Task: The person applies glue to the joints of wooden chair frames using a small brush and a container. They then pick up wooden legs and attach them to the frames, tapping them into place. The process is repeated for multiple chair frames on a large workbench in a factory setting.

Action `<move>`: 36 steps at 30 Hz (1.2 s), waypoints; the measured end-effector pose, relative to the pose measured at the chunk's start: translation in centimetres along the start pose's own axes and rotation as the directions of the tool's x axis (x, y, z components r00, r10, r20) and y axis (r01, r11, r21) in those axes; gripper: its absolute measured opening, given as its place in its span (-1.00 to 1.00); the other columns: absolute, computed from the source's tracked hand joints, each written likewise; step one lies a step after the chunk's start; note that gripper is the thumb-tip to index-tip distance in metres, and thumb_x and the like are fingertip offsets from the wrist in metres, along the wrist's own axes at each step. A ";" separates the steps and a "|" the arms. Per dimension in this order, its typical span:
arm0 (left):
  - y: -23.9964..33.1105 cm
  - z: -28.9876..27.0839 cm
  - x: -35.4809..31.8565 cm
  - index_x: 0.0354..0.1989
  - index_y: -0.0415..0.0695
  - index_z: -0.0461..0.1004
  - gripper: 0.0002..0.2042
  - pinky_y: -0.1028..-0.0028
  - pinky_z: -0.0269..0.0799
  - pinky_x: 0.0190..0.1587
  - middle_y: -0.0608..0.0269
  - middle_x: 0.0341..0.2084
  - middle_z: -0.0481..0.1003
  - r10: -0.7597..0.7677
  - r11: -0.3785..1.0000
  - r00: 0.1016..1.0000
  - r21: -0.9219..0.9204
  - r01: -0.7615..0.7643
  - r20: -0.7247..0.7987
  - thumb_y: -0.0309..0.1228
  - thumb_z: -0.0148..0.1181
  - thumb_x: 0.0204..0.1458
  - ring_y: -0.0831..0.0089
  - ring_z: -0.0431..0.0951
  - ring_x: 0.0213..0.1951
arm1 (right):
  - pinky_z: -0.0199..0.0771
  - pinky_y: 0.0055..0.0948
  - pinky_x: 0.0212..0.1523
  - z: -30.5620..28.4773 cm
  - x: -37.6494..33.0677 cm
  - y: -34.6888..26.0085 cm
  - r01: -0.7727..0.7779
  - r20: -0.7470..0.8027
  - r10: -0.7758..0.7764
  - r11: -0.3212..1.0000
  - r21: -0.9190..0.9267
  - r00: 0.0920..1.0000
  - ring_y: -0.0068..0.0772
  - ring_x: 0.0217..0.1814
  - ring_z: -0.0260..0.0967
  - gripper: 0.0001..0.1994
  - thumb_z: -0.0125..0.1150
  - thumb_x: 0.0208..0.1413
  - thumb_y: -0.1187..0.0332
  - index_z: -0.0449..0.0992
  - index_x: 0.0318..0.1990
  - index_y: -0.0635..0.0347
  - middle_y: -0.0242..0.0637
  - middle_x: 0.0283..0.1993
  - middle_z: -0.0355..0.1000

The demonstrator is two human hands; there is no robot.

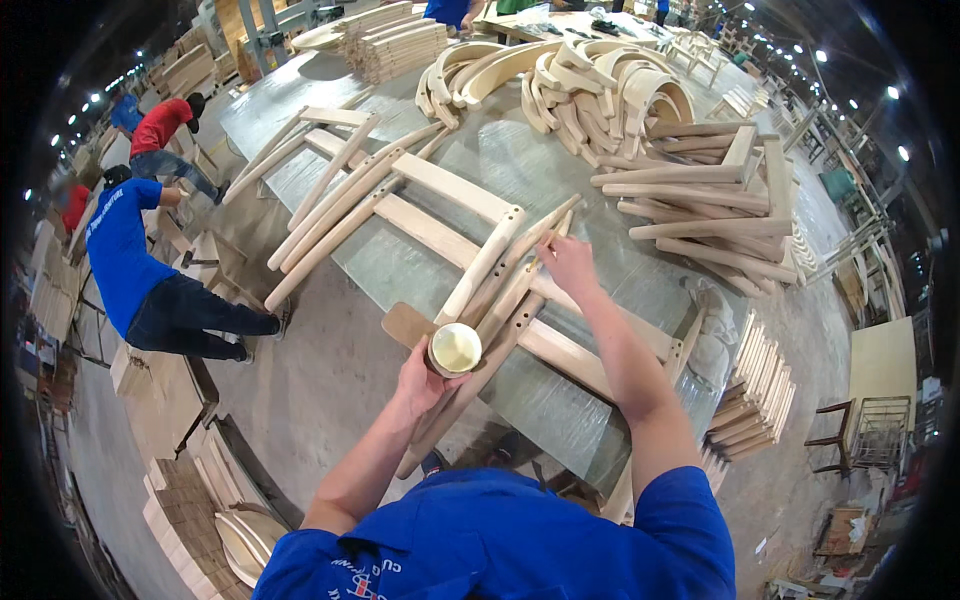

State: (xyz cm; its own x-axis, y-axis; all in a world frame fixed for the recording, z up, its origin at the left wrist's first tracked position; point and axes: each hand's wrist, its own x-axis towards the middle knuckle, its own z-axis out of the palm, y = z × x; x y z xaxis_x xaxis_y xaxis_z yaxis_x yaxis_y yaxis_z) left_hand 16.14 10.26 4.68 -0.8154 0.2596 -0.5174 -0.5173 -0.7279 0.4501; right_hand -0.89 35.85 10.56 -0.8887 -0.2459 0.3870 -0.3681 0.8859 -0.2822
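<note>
left hand (422, 380): fingers wrapped round pale cup (456, 349), at near table (560, 400) edge
right hand (568, 262): fingers pinched narrow on small stick, over curved chair legs (500, 300)
legs: lying across table, mid-front

Chair legs (500, 290) bare pale wood, smooth, matt.

Stack of curved wooden parts (590, 85), pile of straight legs (705, 200), crouching worker in blue (130, 265)
</note>
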 end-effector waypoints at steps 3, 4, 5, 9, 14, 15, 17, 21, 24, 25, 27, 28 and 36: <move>0.0 -0.2 -0.3 0.15 -0.08 0.16 -0.54 0.00 0.39 -0.02 0.13 0.09 0.27 -0.022 0.999 1.000 0.023 0.022 0.005 -0.08 -0.40 0.22 0.11 0.35 0.06 | 0.31 -0.13 -0.30 -0.1 0.3 -0.1 -0.053 0.018 0.053 0.998 -0.030 0.998 -0.17 -0.34 0.40 -0.71 0.06 0.03 0.12 0.49 -0.49 0.16 -0.25 -0.55 0.44; 0.0 -0.4 -0.5 0.15 -0.09 0.15 -0.54 0.01 0.40 -0.03 0.12 0.09 0.27 -0.015 0.999 1.000 0.035 0.015 -0.003 -0.08 -0.40 0.23 0.11 0.36 0.05 | 0.31 -0.12 -0.28 -0.3 0.4 -0.3 -0.055 0.016 0.055 0.998 0.003 0.998 -0.17 -0.34 0.40 -0.70 0.07 0.03 0.11 0.49 -0.49 0.15 -0.25 -0.55 0.44; -0.1 -0.5 -0.6 0.15 -0.10 0.14 -0.54 0.02 0.41 -0.04 0.11 0.09 0.27 -0.009 0.999 1.000 0.048 0.009 -0.010 -0.08 -0.41 0.23 0.11 0.37 0.05 | 0.30 -0.12 -0.26 -0.5 0.5 -0.4 -0.058 0.015 0.057 0.998 0.035 0.998 -0.17 -0.34 0.40 -0.70 0.07 0.02 0.10 0.50 -0.49 0.15 -0.25 -0.54 0.44; 0.0 -0.5 -0.8 0.15 -0.10 0.14 -0.55 0.04 0.42 -0.05 0.10 0.08 0.28 0.019 0.996 0.999 0.086 -0.016 -0.029 -0.09 -0.41 0.23 0.13 0.38 0.04 | 0.25 -0.12 -0.18 -0.9 0.7 -0.5 -0.042 0.054 0.045 0.998 -0.055 0.998 -0.17 -0.35 0.40 -0.68 0.09 0.00 0.06 0.52 -0.48 0.13 -0.25 -0.54 0.44; 0.7 0.6 -0.1 0.13 -0.11 0.17 -0.55 0.00 0.41 -0.06 0.11 0.06 0.29 0.030 0.997 0.999 0.077 -0.028 -0.025 -0.07 -0.37 0.22 0.15 0.39 0.02 | 0.24 -0.15 -0.14 -1.9 -0.1 0.7 -0.010 0.077 0.016 0.997 -0.076 0.997 -0.16 -0.34 0.41 -0.70 0.08 0.01 0.09 0.53 -0.43 0.14 -0.22 -0.47 0.47; 0.6 1.0 0.2 0.11 -0.12 0.19 -0.54 -0.01 0.40 -0.07 0.11 0.05 0.29 0.037 0.996 0.999 0.085 -0.033 -0.036 -0.06 -0.37 0.22 0.17 0.38 0.01 | 0.26 -0.15 -0.16 -2.1 -0.4 1.2 0.015 0.097 -0.004 0.994 -0.112 0.995 -0.16 -0.34 0.41 -0.71 0.09 0.01 0.11 0.53 -0.41 0.15 -0.21 -0.45 0.48; 1.5 0.7 0.1 0.10 -0.11 0.20 -0.56 0.04 0.40 -0.07 0.15 0.03 0.31 0.181 0.966 0.979 0.205 -0.160 -0.092 -0.07 -0.31 0.21 0.22 0.39 0.01 | 0.32 -0.27 -0.19 -3.4 -0.8 -1.3 -0.010 0.089 0.005 0.998 0.060 0.996 -0.25 -0.31 0.42 -0.75 0.10 0.03 0.17 0.50 -0.38 0.17 -0.22 -0.46 0.47; 3.0 2.2 0.0 0.02 -0.05 0.24 -0.64 0.28 0.42 -0.16 0.28 -0.06 0.36 0.410 0.900 0.898 0.228 -0.371 -0.161 -0.11 -0.08 0.16 0.42 0.41 -0.06 | 0.31 -0.50 -0.17 -8.6 -3.4 -6.6 -0.082 0.055 0.061 0.687 0.722 0.997 -0.52 -0.31 0.39 -0.84 0.09 0.09 0.31 0.46 -0.34 0.22 -0.31 -0.46 0.46; 3.6 6.0 -0.9 0.00 -0.08 0.25 -0.66 0.41 0.42 -0.17 0.30 -0.13 0.40 0.448 0.879 0.894 0.195 -0.434 -0.028 -0.15 -0.04 0.15 0.49 0.44 -0.12 | 0.33 -0.54 -0.30 -10.4 -5.5 -8.5 -0.051 -0.027 0.143 0.511 0.858 0.989 -0.58 -0.39 0.35 -0.87 0.11 0.10 0.36 0.44 -0.38 0.24 -0.36 -0.47 0.41; 3.8 6.6 -1.1 -0.01 -0.09 0.26 -0.67 0.44 0.42 -0.18 0.30 -0.16 0.42 0.468 0.867 0.883 0.177 -0.466 0.034 -0.17 -0.03 0.15 0.51 0.45 -0.14 | 0.32 -0.55 -0.29 -10.1 -5.9 -8.6 -0.015 -0.066 0.122 0.567 0.824 0.990 -0.59 -0.39 0.34 -0.86 0.10 0.11 0.35 0.44 -0.38 0.24 -0.37 -0.46 0.42; 4.1 7.5 -1.8 -0.03 -0.11 0.29 -0.69 0.50 0.44 -0.23 0.30 -0.21 0.44 0.505 0.836 0.859 0.199 -0.512 0.087 -0.18 -0.05 0.16 0.55 0.48 -0.22 | 0.31 -0.55 -0.29 -9.3 -6.4 -9.3 0.054 -0.133 0.067 0.669 0.741 0.989 -0.60 -0.39 0.34 -0.84 0.09 0.12 0.33 0.43 -0.38 0.24 -0.37 -0.44 0.43; 4.2 7.8 -2.1 -0.04 -0.11 0.29 -0.69 0.50 0.44 -0.25 0.30 -0.21 0.44 0.531 0.814 0.839 0.204 -0.543 0.115 -0.18 -0.04 0.16 0.55 0.48 -0.23 | 0.30 -0.56 -0.28 -9.5 -7.0 -9.7 0.008 -0.070 0.070 0.642 0.767 0.995 -0.62 -0.39 0.33 -0.84 0.09 0.12 0.33 0.41 -0.41 0.24 -0.36 -0.44 0.44; 4.2 8.1 -1.9 -0.02 -0.09 0.26 -0.66 0.49 0.48 -0.26 0.29 -0.18 0.44 0.535 0.815 0.832 0.173 -0.554 0.146 -0.14 -0.06 0.16 0.53 0.50 -0.25 | 0.31 -0.61 -0.32 -7.4 -9.0 -10.5 -0.227 0.100 0.369 0.320 0.920 0.924 -0.66 -0.38 0.36 -0.87 0.10 0.12 0.33 0.40 -0.32 0.19 -0.35 -0.45 0.46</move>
State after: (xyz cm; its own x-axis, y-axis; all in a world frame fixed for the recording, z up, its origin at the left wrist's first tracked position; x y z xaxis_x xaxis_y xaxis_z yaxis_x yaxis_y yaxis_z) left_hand 13.35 11.85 13.48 -0.9933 -0.0802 -0.0834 -0.0148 -0.6270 0.7789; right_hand 13.00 31.65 16.53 -0.9843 0.0606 0.1659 -0.1676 -0.0228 -0.9856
